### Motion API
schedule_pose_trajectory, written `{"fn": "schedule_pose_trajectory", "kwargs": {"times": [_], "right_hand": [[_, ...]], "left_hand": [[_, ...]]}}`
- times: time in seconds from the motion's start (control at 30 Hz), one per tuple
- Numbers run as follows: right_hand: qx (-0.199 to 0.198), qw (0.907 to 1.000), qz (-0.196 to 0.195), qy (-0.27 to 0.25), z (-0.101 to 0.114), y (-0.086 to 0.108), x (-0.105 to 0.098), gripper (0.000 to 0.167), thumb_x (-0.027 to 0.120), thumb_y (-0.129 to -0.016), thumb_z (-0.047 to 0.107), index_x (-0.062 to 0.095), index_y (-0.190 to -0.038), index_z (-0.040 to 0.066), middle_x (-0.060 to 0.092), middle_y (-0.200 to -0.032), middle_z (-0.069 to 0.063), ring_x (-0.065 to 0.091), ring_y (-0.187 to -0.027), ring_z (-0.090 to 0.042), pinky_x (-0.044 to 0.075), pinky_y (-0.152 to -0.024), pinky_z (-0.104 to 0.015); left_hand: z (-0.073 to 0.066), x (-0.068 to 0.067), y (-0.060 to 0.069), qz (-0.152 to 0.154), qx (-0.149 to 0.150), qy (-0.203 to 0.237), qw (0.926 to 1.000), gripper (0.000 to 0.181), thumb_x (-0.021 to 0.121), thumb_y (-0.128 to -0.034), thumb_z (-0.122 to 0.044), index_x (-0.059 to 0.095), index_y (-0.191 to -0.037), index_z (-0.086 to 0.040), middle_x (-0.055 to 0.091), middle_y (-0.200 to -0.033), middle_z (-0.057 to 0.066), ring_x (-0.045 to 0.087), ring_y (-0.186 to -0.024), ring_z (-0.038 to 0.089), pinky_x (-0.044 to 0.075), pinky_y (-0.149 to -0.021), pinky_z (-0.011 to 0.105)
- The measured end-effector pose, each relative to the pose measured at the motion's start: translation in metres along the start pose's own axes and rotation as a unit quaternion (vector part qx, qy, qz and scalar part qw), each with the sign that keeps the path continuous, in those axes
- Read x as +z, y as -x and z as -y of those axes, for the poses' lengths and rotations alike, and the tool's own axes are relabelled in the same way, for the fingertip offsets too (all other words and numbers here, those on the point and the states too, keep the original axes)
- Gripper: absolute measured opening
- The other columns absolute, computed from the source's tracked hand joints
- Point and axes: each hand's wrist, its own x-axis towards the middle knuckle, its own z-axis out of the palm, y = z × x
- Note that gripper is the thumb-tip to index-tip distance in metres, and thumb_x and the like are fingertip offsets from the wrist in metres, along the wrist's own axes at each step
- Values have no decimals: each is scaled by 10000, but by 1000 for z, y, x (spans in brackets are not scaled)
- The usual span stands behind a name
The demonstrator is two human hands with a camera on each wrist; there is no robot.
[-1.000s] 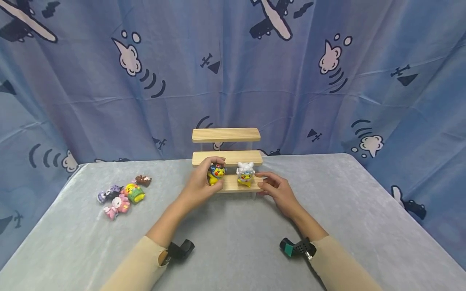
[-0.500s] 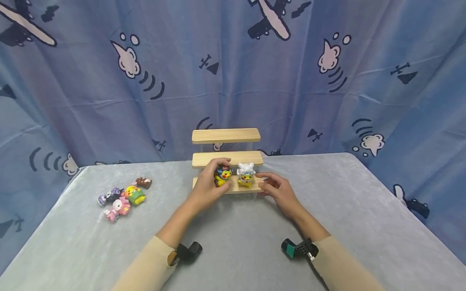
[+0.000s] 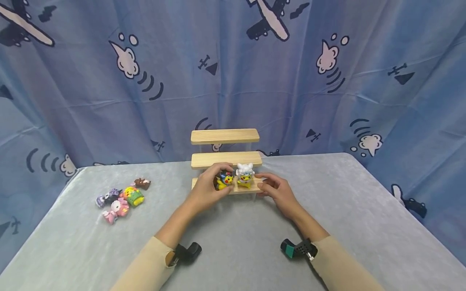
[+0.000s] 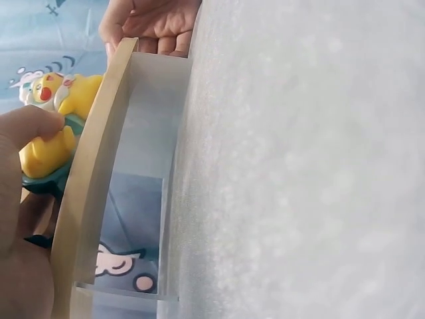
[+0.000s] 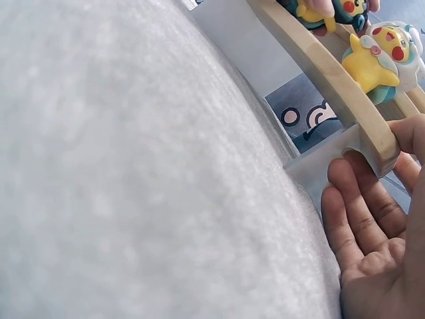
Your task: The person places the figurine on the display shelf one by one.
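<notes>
My left hand [image 3: 207, 188] pinches a yellow figurine with a dark blue hat [image 3: 226, 178] between thumb and fingers, on the lowest board of a three-tier wooden display stand [image 3: 225, 136]. To its right, a yellow figurine with a fluffy white hood [image 3: 244, 176] stands upright on that board. With thumb and fingers, my right hand [image 3: 278, 194] holds the board's right end; in the right wrist view its other fingers curl beneath the board, by a clear support [image 5: 325, 159]. The held figurine's back is hidden by the left hand.
Several small figurines lie in a group at the left of the table, among them a green and yellow one [image 3: 134, 196], a pink one [image 3: 120, 206] and a brown one [image 3: 142, 183]. A blue patterned curtain [image 3: 233, 81] hangs behind the grey cloth-covered table [image 3: 233, 242].
My left hand has slid the dark-hatted figurine to the right along the lowest board, closer to the white-hooded one. The right hand has stayed at the board's end.
</notes>
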Motion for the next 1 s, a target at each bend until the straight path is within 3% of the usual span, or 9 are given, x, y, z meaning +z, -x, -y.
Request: {"fn": "schedule_pose_trajectory", "kwargs": {"times": [0.4,0.63,0.77,0.9,1.0], "right_hand": [[60,10000,12,60,2,0,0,367,631,-990,139,608,-1331,7,646,-1081,-151,654,-893,-85,626,-804,-323],[12,10000,-28,17,2,-1,-1,370,631,-987,129,607,-1332,-2,647,-1046,-73,652,-882,-78,626,-795,-315],[-45,10000,0,-27,2,-1,-1,369,630,-987,122,604,-1332,-7,644,-1058,-67,651,-884,-74,627,-792,-317],[-43,10000,33,-11,1,0,0,368,629,-989,123,602,-1333,-7,642,-1064,-82,649,-886,-72,628,-792,-315],[-22,10000,22,21,1,0,-1,368,629,-990,128,603,-1333,-2,642,-1079,-102,648,-890,-71,626,-795,-313]], "left_hand": [[-4,-1,0,148,-171,-338,9992,408,787,-874,-102,616,-1241,-157,619,-1394,26,572,-1310,206,495,-1098,406],[-6,-2,-1,-311,-165,-1016,9942,409,857,-810,-162,689,-1181,-203,664,-1374,-45,646,-1078,178,541,-885,354],[-6,-2,0,-482,-116,-1101,9927,410,876,-787,-161,708,-1158,-202,676,-1360,-45,680,-1084,166,579,-857,315],[-3,-3,1,-665,-39,-1225,9902,421,882,-771,-148,721,-1155,-206,701,-1318,-33,666,-883,130,536,-733,272],[-2,-2,1,-835,9,-1262,9885,429,876,-770,-123,725,-1163,-201,724,-1268,-14,653,-833,122,523,-694,258]]}}
